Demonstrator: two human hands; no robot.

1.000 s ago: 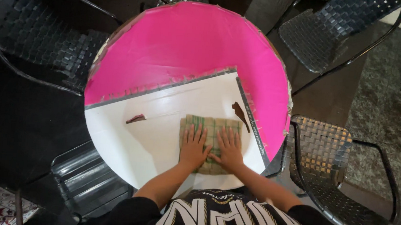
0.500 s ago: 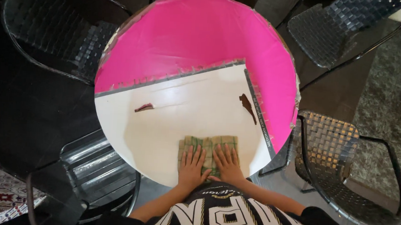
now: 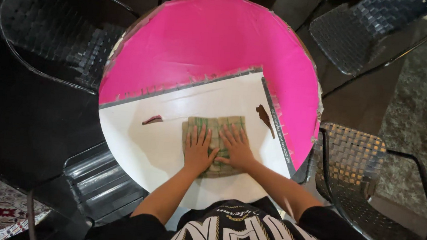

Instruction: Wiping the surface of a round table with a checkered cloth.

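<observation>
Under our palms the folded green cloth (image 3: 215, 144) has slid back up the white sheet (image 3: 136, 149) from the near edge, left hand (image 3: 199, 151) and right hand (image 3: 235, 147) both spread flat on it, brown smears (image 3: 264, 116) beyond the fingertips still unwiped.

Under the hands (image 3: 216, 148) lies a green-and-tan checked cloth (image 3: 215, 125) on a white sheet (image 3: 136, 144). Beyond them the worktop (image 3: 214, 40) is bright pink. Dark brown smears (image 3: 263, 114) flank the cloth. The chairs (image 3: 355, 165) around are black woven.
</observation>
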